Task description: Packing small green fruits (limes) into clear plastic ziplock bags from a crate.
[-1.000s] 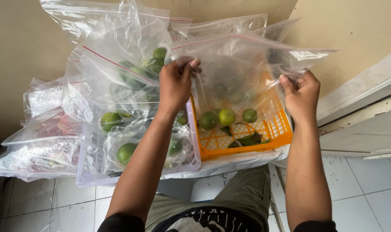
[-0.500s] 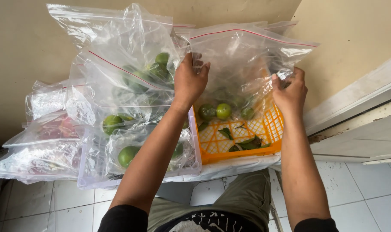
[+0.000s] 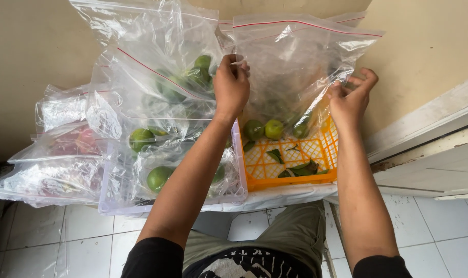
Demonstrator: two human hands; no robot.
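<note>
Head view: you look down at your two bare arms, reaching up to a clear plastic zip bag with a red strip along its top (image 3: 301,62).
Left hand: your left hand (image 3: 232,85) is in the upper middle of the frame. Its fingers are curled tight and pinch the left edge of the bag.
Right hand: your right hand (image 3: 351,98) is at the upper right. Its fingers are bent and pinch the right edge of the bag, with two fingers sticking out a bit.
Where the bag is: it hangs between your hands, above the orange plastic basket with a grid floor (image 3: 316,159), in front of the tan wall (image 3: 424,46).
Inside the bag: I cannot tell if any fruit is in it. You can see through it.
What changed: a second ago your hands were higher and farther apart, with the bag pulled wide. Now both hands sit lower on its sides and the top edge stands well above them.
What that means: it looks like you moved your grip down the bag.
In the basket: round green fruits (image 3: 265,128) sit at the back, with dark green leaves (image 3: 298,170) near the front.
To the left: a pale plastic tray (image 3: 121,206) holds more clear bags with green fruit (image 3: 157,177).
Far left: flat clear bags (image 3: 43,180) lie in a pile.
Bottom: white floor tiles (image 3: 439,242).
</note>
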